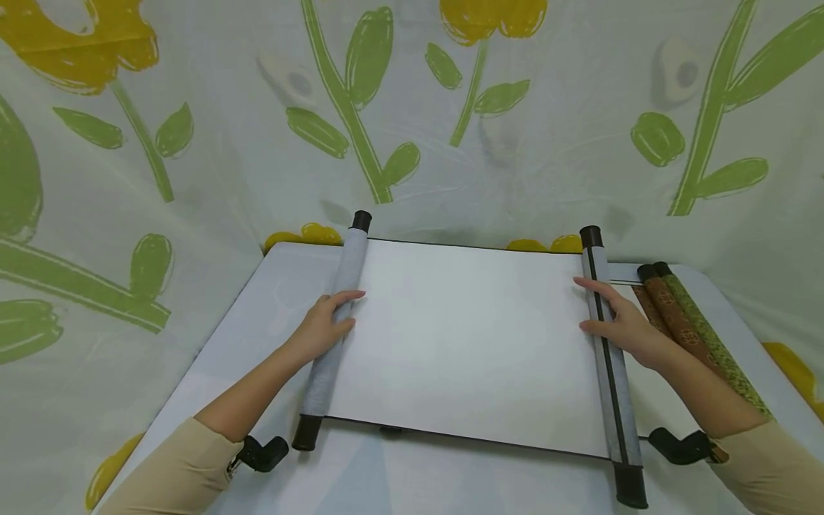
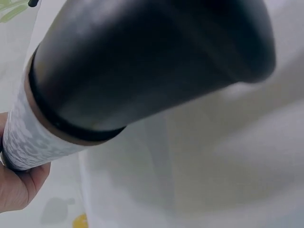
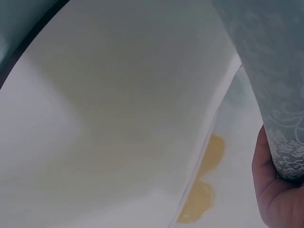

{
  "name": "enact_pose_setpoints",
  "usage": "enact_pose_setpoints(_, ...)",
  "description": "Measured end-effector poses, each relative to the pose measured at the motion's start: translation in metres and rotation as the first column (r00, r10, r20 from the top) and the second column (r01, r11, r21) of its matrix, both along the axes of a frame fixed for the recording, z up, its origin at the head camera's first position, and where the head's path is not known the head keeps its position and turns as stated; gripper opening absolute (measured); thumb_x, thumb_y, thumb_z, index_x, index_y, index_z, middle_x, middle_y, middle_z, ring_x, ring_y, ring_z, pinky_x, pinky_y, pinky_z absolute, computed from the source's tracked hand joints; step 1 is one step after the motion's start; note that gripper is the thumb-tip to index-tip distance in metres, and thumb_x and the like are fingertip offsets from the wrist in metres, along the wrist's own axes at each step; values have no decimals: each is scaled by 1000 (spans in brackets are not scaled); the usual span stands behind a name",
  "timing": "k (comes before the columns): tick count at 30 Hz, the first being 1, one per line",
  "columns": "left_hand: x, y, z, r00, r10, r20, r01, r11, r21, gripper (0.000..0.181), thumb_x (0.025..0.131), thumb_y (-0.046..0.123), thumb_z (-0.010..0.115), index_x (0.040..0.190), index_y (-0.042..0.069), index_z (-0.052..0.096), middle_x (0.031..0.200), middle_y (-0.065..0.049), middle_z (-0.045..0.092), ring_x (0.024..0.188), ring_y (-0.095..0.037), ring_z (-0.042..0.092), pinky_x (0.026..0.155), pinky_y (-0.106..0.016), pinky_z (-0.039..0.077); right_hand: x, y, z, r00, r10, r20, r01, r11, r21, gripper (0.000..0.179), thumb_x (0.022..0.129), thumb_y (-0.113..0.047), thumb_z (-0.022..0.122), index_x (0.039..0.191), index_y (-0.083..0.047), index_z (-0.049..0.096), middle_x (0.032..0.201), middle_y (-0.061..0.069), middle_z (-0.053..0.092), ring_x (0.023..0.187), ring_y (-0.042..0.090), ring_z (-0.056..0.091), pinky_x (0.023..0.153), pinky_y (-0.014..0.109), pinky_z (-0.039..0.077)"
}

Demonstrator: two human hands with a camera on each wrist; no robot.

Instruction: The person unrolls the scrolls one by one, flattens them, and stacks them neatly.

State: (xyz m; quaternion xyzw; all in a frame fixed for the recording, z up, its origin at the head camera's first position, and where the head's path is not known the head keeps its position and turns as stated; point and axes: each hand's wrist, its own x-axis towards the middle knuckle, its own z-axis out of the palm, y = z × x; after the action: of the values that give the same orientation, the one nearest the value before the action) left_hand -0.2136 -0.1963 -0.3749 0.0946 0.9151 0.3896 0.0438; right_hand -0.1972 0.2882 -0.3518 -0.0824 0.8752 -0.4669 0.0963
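Note:
A hanging scroll with a blank white sheet (image 1: 470, 343) is spread between two grey patterned rolls with black end knobs. My left hand (image 1: 318, 329) grips the left roll (image 1: 327, 383), its thumb and a finger showing on the inner side. My right hand (image 1: 624, 325) holds the right roll (image 1: 618, 408) about its middle; a dark stripe runs along that roll. In the left wrist view a black end knob (image 2: 152, 61) fills the foreground, and the left hand (image 2: 19, 187) curls under the roll. The right wrist view has the right hand (image 3: 278, 199) around the patterned roll (image 3: 270, 61).
Rolled brown scrolls (image 1: 682, 325) and a green one (image 1: 721, 343) lie at the table's right side, partly behind the right forearm. Some pale sheet (image 1: 650, 393) shows beside them. The white table (image 1: 257, 307) stands against a curtain (image 1: 225, 143) printed with plants.

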Motion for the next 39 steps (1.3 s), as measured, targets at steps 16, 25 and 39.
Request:
enact_pose_setpoints(16, -4, -9, -4, 999, 8, 34, -8, 1000, -13, 56, 87, 18, 68, 140, 14, 48, 124, -29, 44, 107, -39, 47, 82, -51, 44, 3, 5, -5, 999, -49, 2, 49, 996, 79, 84, 86, -24, 71, 151, -13, 20, 153, 30, 7, 133, 52, 16, 92, 65, 32)
enact_pose_setpoints(25, -4, -12, -2, 998, 6, 55, -6, 1000, -10, 58, 86, 13, 68, 140, 14, 47, 138, -28, 38, 130, -45, 32, 99, -62, 33, 3, 8, -3, 1000, -18, -1, 18, 999, 28, 78, 86, -19, 69, 151, -17, 25, 154, 28, 4, 136, 51, 9, 93, 64, 31)
enact_pose_setpoints(39, -3, -18, -3, 999, 0, 41, 1, 999, -46, 51, 89, 3, 45, 139, 11, 48, 118, -30, 42, 88, -30, 43, 65, -33, 39, 2, 25, -6, 1000, 21, 24, -21, 1000, -12, 70, 90, -8, 62, 150, -13, 26, 154, 28, 1, 137, 51, 3, 97, 72, 15)
